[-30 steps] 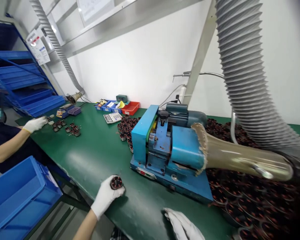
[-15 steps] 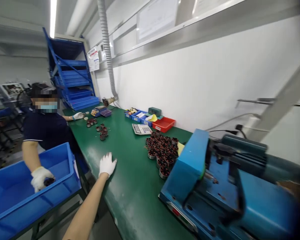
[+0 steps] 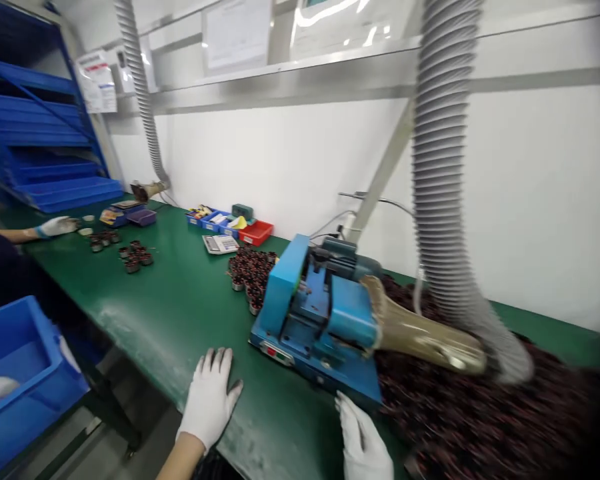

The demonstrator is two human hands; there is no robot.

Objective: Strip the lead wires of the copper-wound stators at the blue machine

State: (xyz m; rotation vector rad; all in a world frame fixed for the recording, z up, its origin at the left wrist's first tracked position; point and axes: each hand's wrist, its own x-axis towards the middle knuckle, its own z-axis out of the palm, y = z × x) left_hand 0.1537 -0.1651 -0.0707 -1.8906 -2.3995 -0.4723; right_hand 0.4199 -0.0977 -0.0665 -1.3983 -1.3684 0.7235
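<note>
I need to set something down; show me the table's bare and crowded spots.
Bare table runs from the left hand to the scattered parts far left. A smaller patch lies between that hand, the right hand and the machine. Crowded: the dark heap right of it, the packed parts left of it.

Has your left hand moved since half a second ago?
Yes. Judged against the blue machine, the left hand has come back along the green table, away from the far end and closer to the machine.
</note>
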